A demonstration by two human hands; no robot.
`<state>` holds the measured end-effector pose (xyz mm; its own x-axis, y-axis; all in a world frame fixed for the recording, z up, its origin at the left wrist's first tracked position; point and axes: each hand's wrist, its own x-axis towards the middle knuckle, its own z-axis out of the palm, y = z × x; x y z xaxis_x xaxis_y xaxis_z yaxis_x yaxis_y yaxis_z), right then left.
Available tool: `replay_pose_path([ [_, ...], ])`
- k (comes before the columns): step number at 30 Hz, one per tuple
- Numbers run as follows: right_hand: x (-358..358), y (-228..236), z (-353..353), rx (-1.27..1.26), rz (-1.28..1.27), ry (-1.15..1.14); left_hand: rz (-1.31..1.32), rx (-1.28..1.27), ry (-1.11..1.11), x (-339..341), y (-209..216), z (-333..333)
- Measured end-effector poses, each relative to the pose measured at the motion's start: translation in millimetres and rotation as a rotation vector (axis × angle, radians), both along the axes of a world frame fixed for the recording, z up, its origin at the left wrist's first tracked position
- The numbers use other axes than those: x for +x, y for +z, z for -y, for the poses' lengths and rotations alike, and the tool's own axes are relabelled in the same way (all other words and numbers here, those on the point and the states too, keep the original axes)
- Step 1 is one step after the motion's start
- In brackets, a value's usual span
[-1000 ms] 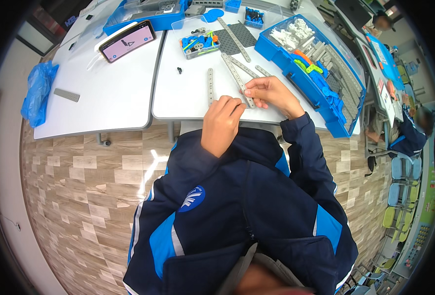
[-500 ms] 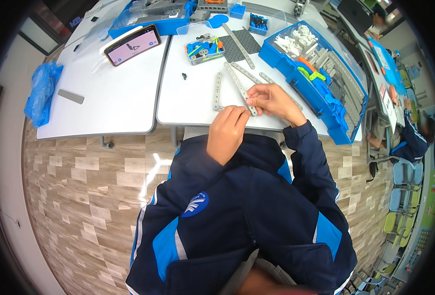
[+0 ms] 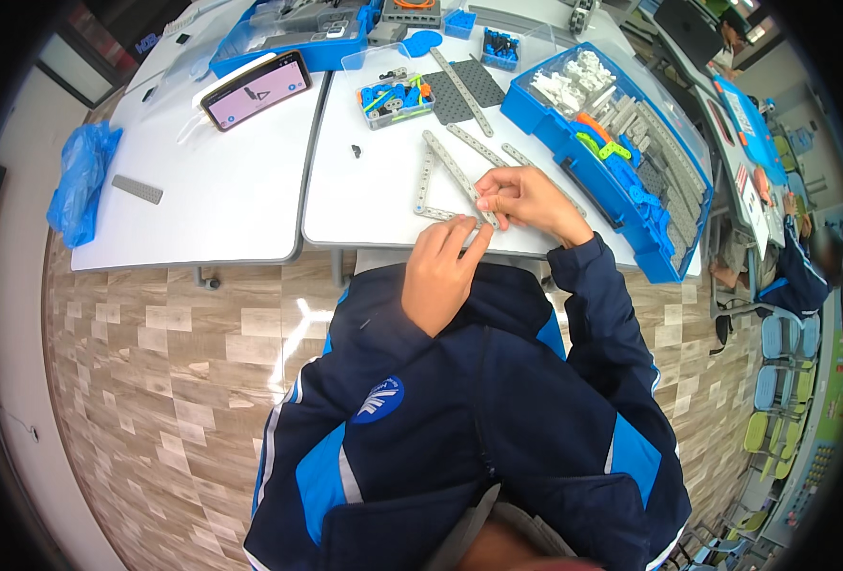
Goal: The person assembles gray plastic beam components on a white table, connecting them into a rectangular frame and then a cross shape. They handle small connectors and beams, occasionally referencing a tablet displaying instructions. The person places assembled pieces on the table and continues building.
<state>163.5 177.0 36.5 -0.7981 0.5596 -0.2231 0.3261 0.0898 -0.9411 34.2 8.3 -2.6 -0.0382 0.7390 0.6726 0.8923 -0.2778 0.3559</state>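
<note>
My right hand [image 3: 528, 204] pinches a long grey perforated beam [image 3: 452, 167] near its lower end, thumb on top. The beam slants up to the left, its far end crossing over the top of an L-shaped pair of grey beams [image 3: 422, 195]. A blue pin shows at the corner of that L. My left hand [image 3: 437, 276] has its fingers closed round the right end of the L's lower beam, close to the long beam's lower tip. The fingertips hide whether the two ends are joined.
Loose grey beams [image 3: 478, 145] lie beyond my right hand. To the right stands a blue parts case [image 3: 574, 157]; further back are a small clear parts box [image 3: 393, 117] and a dark grey plate [image 3: 467, 92]. A phone [image 3: 256, 90] leans at the left, past a table seam.
The long beam has swung left at its far end, now overlapping the L's upright beam. My left fingers have shifted slightly and spread a little near the joint.
</note>
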Motion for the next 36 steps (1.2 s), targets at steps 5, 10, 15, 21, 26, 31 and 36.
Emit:
replay_pose_path([
  [5,3,-4,1,-0.021,-0.057,0.013,-0.011,-0.010,0.011,3,-1,4],
  [10,2,-5,4,0.029,-0.040,0.009,-0.013,-0.024,0.009,2,-2,6],
  [15,4,-1,7,0.041,0.007,-0.004,-0.009,-0.019,0.000,4,-3,7],
  [21,5,-4,4,0.010,-0.022,0.008,-0.022,-0.070,0.000,10,-2,12],
  [26,5,-3,1,0.000,0.002,0.023,-0.039,-0.101,0.014,13,-1,14],
  [31,4,-2,1,-0.018,0.000,0.016,-0.025,-0.105,0.010,13,1,14],
  [36,4,-2,2,0.004,-0.017,0.010,-0.035,-0.127,0.001,13,3,15],
])
